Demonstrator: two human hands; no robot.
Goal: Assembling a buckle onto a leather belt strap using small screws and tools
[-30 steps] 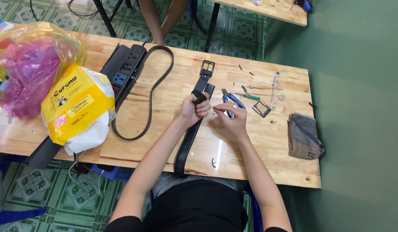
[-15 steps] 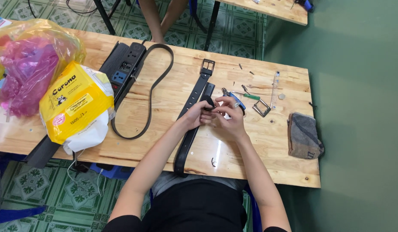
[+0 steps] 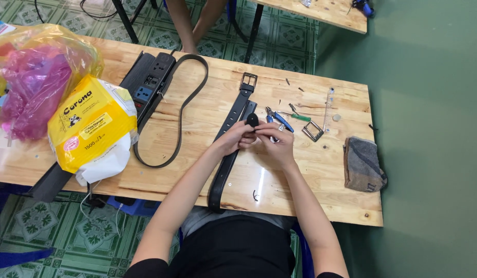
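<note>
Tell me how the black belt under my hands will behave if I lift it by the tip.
The black belt will probably flop and trail, since its tip already bends between both hands. Its buckle end likely hangs heavier and may drag across the table.

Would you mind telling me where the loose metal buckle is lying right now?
In the head view, the metal buckle lies on the wooden table, right of the right hand and just beyond the blue-handled pliers.

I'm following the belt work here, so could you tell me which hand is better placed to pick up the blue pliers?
Probably the right hand: the blue pliers lie just beyond its fingers, while the left hand rests on the black belt, farther away.
</note>
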